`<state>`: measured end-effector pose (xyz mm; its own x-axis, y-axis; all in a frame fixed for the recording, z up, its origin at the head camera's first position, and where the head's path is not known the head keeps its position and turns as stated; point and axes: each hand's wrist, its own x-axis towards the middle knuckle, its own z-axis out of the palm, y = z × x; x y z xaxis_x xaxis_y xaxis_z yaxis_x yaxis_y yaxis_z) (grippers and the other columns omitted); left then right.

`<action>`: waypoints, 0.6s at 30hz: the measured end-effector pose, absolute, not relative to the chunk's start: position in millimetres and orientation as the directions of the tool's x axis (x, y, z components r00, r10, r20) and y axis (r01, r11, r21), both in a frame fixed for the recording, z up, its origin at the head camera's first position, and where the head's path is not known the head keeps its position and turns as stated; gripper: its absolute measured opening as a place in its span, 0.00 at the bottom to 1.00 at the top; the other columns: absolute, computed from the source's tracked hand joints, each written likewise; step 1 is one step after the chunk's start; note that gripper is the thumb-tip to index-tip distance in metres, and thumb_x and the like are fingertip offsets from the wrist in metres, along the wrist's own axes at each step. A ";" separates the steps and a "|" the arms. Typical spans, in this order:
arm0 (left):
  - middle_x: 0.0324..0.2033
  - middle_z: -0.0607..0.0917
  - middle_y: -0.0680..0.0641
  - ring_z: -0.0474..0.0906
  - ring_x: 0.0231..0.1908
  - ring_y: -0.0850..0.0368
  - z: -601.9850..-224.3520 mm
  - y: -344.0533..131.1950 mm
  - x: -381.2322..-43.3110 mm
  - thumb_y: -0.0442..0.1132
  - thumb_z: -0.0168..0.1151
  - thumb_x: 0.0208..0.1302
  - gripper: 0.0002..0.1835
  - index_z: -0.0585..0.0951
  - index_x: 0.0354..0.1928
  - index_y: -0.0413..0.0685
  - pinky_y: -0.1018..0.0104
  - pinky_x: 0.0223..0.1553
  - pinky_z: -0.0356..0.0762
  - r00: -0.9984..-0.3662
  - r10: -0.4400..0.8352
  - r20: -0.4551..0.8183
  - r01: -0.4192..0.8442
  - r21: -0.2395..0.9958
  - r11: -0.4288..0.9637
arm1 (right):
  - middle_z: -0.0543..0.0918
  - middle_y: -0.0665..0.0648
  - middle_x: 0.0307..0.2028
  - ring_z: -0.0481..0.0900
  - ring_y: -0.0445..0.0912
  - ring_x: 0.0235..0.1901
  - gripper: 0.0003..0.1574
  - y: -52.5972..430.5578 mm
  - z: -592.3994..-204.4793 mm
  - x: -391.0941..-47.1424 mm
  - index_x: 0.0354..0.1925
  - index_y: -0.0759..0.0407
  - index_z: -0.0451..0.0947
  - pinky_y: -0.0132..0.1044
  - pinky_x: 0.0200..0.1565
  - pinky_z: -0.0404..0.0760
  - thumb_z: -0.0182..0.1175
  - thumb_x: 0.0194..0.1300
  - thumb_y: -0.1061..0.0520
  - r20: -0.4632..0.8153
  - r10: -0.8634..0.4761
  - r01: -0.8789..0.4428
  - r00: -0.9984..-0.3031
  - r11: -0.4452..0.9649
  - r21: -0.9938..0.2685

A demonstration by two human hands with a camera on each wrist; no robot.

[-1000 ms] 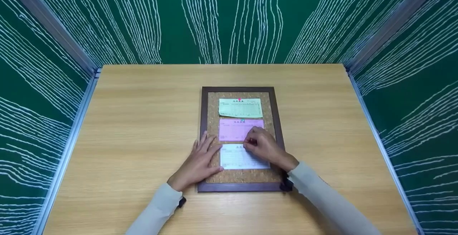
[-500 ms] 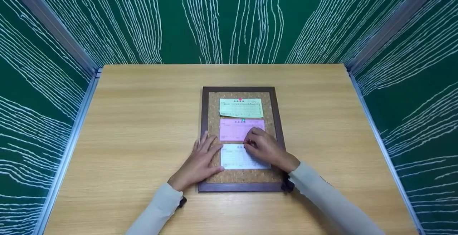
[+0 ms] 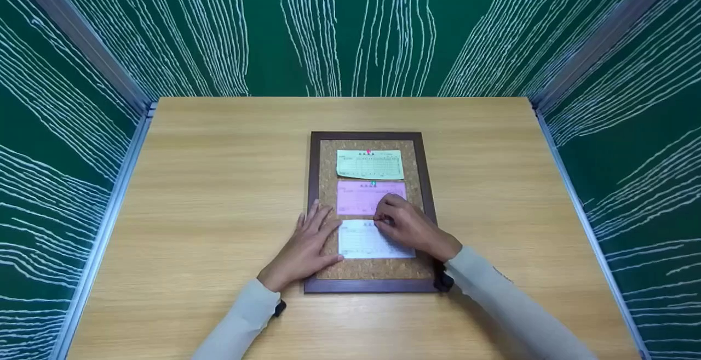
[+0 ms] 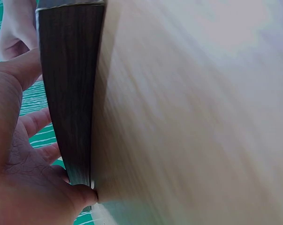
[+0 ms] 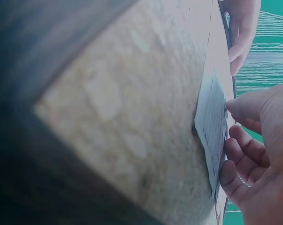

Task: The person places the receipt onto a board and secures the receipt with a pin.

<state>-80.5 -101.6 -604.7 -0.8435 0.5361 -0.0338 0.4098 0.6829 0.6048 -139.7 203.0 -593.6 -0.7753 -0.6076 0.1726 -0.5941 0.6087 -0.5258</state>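
A cork board (image 3: 350,270) in a dark wooden frame lies on the table with three slips in a column. At the top is a green slip (image 3: 369,167) under a pink pushpin (image 3: 368,151); below it, a pink slip (image 3: 356,198) bears a green pushpin (image 3: 373,183). My left hand (image 3: 300,250) spreads over the frame's left side, thumb and forefinger at the left corners of the white slip (image 3: 364,242). At that slip's top edge my right hand (image 3: 408,227) pinches a small pushpin, almost wholly hidden by the fingertips. The right wrist view shows the white slip's edge lifting slightly off the cork.
The wooden table (image 3: 219,157) extends around the board on all sides. Green panels (image 3: 350,31) with white wavy lines stand behind it and along both sides, with metal rails at the corners. The frame's dark side (image 4: 68,93) rises from the tabletop in the left wrist view.
Both hands keep their places on the board, the right fingertips still pinching at the white slip's top edge. The whole head view has shifted very slightly.
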 end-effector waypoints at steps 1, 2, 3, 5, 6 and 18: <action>0.87 0.55 0.38 0.35 0.87 0.34 -604.2 -101.5 -80.4 0.58 0.74 0.71 0.43 0.72 0.81 0.46 0.30 0.83 0.34 -0.843 0.537 -0.033 0.411 0.604 0.683 | 0.82 0.51 0.42 0.78 0.43 0.42 0.04 203.1 -593.6 -139.8 0.39 0.56 0.87 0.38 0.42 0.83 0.74 0.73 0.61 0.173 -0.608 -0.595 -0.775 0.608 -0.526; 0.87 0.55 0.38 0.34 0.87 0.34 -603.9 -101.5 -80.3 0.58 0.74 0.71 0.43 0.72 0.81 0.46 0.30 0.83 0.34 -0.843 0.537 -0.032 0.411 0.604 0.683 | 0.82 0.51 0.43 0.78 0.43 0.42 0.04 203.3 -594.2 -140.1 0.39 0.56 0.87 0.38 0.42 0.83 0.74 0.73 0.61 0.176 -0.609 -0.597 -0.773 0.605 -0.528; 0.87 0.55 0.38 0.34 0.87 0.34 -603.7 -101.5 -80.3 0.58 0.74 0.71 0.44 0.72 0.81 0.46 0.30 0.83 0.34 -0.843 0.537 -0.033 0.411 0.605 0.683 | 0.82 0.51 0.43 0.78 0.43 0.42 0.04 203.5 -594.4 -140.2 0.39 0.55 0.87 0.38 0.42 0.83 0.74 0.72 0.61 0.173 -0.609 -0.594 -0.774 0.604 -0.531; 0.87 0.55 0.38 0.34 0.87 0.34 -603.6 -101.3 -80.6 0.58 0.74 0.71 0.44 0.72 0.81 0.46 0.29 0.83 0.34 -0.842 0.538 -0.033 0.411 0.608 0.680 | 0.82 0.51 0.43 0.77 0.43 0.42 0.04 204.4 -594.8 -140.6 0.40 0.55 0.87 0.39 0.42 0.82 0.74 0.72 0.61 0.174 -0.607 -0.592 -0.775 0.601 -0.536; 0.87 0.55 0.38 0.34 0.87 0.34 -603.6 -101.3 -80.8 0.58 0.74 0.71 0.44 0.72 0.82 0.46 0.30 0.83 0.34 -0.842 0.538 -0.034 0.409 0.608 0.680 | 0.81 0.51 0.43 0.77 0.43 0.42 0.04 204.8 -595.1 -140.7 0.40 0.55 0.88 0.39 0.42 0.82 0.74 0.72 0.61 0.174 -0.607 -0.590 -0.776 0.599 -0.541; 0.87 0.54 0.39 0.33 0.87 0.34 -604.7 -102.6 -81.2 0.57 0.73 0.72 0.44 0.71 0.82 0.47 0.29 0.83 0.35 -0.840 0.542 -0.026 0.417 0.608 0.675 | 0.82 0.51 0.45 0.78 0.45 0.44 0.03 208.4 -596.1 -142.3 0.42 0.58 0.91 0.41 0.45 0.82 0.73 0.74 0.59 0.161 -0.609 -0.571 -0.777 0.572 -0.589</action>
